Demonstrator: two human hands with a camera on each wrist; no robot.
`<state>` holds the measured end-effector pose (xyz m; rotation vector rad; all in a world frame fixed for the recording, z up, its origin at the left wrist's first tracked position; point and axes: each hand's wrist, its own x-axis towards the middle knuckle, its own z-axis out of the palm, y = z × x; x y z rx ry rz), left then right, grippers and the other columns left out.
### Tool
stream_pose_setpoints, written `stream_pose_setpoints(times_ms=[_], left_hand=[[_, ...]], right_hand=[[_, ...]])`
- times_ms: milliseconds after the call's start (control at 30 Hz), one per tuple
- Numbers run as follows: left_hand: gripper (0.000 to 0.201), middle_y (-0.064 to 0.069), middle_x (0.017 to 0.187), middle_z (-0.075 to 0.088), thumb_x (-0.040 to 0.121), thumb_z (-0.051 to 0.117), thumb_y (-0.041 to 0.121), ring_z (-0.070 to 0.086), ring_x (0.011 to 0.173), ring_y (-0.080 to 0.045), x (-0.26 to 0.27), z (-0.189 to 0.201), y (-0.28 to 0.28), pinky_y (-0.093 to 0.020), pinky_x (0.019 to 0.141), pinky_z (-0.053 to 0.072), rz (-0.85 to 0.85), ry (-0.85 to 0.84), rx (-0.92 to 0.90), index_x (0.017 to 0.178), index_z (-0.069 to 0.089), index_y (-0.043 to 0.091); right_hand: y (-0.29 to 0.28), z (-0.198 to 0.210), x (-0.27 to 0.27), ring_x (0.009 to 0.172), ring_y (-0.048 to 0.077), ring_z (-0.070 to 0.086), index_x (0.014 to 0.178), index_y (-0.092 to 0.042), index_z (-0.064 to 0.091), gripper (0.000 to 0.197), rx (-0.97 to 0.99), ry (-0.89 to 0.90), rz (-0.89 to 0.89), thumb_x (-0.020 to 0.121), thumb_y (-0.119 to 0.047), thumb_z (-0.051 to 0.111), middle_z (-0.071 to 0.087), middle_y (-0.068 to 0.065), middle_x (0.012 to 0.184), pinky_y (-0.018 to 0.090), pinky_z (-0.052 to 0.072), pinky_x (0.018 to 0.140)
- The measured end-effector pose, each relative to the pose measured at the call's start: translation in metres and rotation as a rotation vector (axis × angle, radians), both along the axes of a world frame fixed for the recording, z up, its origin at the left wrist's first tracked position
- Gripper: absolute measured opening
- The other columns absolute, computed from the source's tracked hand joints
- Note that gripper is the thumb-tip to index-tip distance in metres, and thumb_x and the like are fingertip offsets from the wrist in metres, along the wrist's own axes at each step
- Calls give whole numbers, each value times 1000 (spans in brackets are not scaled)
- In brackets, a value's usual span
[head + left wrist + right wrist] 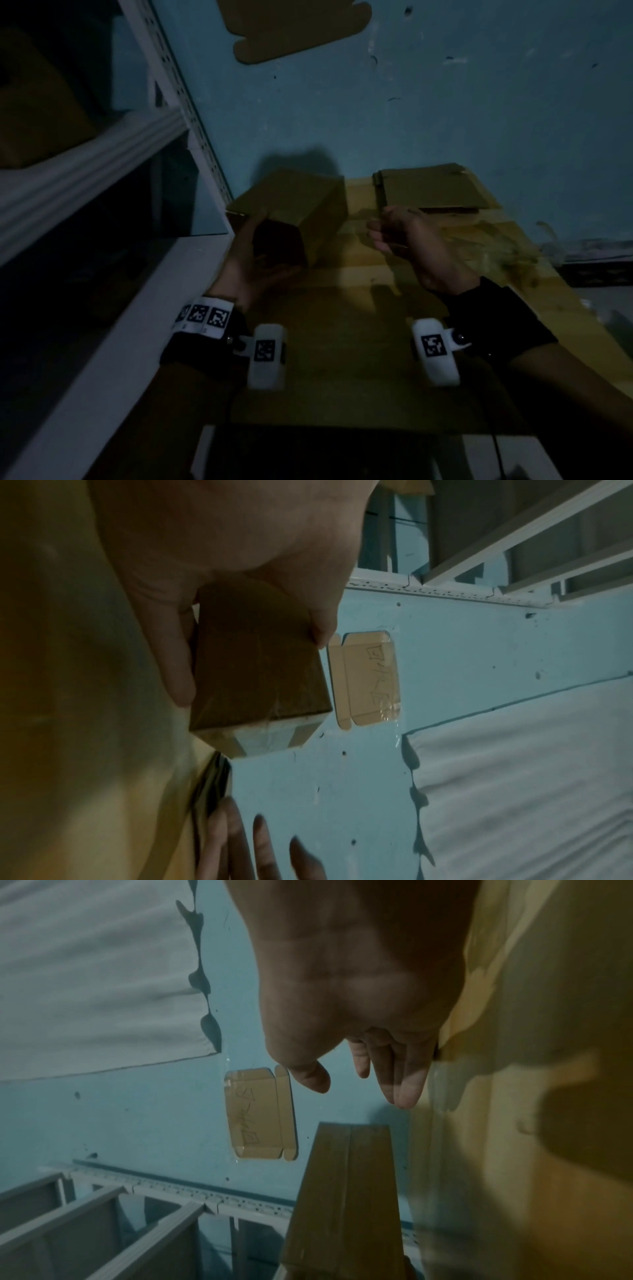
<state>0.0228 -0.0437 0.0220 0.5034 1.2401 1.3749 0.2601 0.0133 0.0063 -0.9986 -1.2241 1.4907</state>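
You are gripping the small brown cardboard box (301, 205) by its near end with your left hand (253, 263). Thumb and fingers are curling along opposite sides, likely to leave the taped far end free. The box is lying at the far left of the cardboard-covered tabletop (342, 342), just beside the white metal shelving rack (102, 164). Whether it is touching the surface cannot be told.

Your right hand (407, 240) is hovering apart, fingers relaxed and holding nothing. It is near the stack of flattened cardboard blanks (431, 186) at the far right, probably ready to take one.

A flat cardboard piece (369, 680) taped to the blue wall (445, 102) is carrying handwritten pen marks, too faint to read. The box is showing no label.
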Motion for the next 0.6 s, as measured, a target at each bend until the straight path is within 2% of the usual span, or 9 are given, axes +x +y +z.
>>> stream_pose_setpoints(times_ms=[33, 100, 167, 233, 300, 400, 467, 533, 600], left_hand=[[36, -13, 121, 60, 89, 67, 47, 59, 112, -37, 2, -4, -6, -58, 93, 53, -25, 15, -10, 114, 58, 24], [41, -14, 123, 61, 91, 64, 49, 60, 111, -36, 5, -12, -18, -57, 94, 53, -80, 44, -49, 122, 59, 22], [55, -15, 125, 63, 90, 65, 51, 62, 111, -36, 7, -19, -29, -52, 87, 57, -151, 74, -89, 133, 56, 18], [63, -17, 125, 64, 88, 66, 53, 63, 111, -36, 6, -24, -41, -50, 85, 59, -174, 87, -105, 137, 53, 15], [65, -17, 122, 64, 87, 68, 52, 63, 110, -37, 4, -25, -54, -52, 88, 58, -159, 109, -100, 138, 51, 15], [73, -16, 117, 67, 81, 72, 56, 66, 107, -38, 1, -27, -73, -53, 86, 59, -191, 142, -99, 137, 53, 13], [64, -15, 117, 69, 82, 71, 56, 68, 106, -38, 4, -30, -87, -54, 87, 58, -236, 178, -98, 130, 59, 15], [56, -14, 115, 71, 85, 68, 54, 69, 104, -37, 9, -34, -97, -54, 91, 57, -275, 207, -86, 126, 61, 17], [57, -11, 117, 72, 84, 67, 56, 69, 106, -34, 10, -40, -106, -50, 90, 58, -296, 222, -53, 127, 61, 18]], right_hand=[[-5, -2, 1, 101, 39, 59, 136, 18, 39, 45, -18, -10, 16, 104, -15, 42, 47, 40, 133, 25, 55, 72], [-17, -5, 2, 101, 48, 58, 125, 12, 50, 43, -59, -41, 57, 105, -26, 43, 61, 34, 120, 29, 51, 76], [-31, -7, 3, 98, 36, 61, 111, -5, 58, 32, -89, -62, 88, 105, -33, 44, 71, 15, 98, 33, 53, 84], [-46, -11, 3, 101, 26, 63, 105, -18, 63, 25, -101, -75, 107, 104, -36, 45, 74, 2, 94, 39, 52, 97], [-60, -14, 3, 97, 19, 64, 102, -23, 66, 25, -90, -104, 126, 104, -38, 46, 74, -2, 93, 42, 49, 104], [-81, -17, 6, 91, 11, 70, 106, -22, 69, 33, -18, -179, 181, 103, -44, 45, 77, -7, 98, 38, 50, 97], [-92, -15, 6, 90, 8, 72, 109, -20, 69, 37, 2, -211, 214, 103, -46, 43, 77, -4, 101, 31, 52, 83], [-99, -19, 6, 85, 6, 73, 111, -21, 68, 32, 13, -220, 229, 103, -43, 46, 77, -5, 98, 21, 55, 69], [-106, -19, 5, 95, 11, 74, 128, -19, 61, 39, 15, -203, 212, 98, -44, 57, 76, -4, 108, 24, 56, 73]])
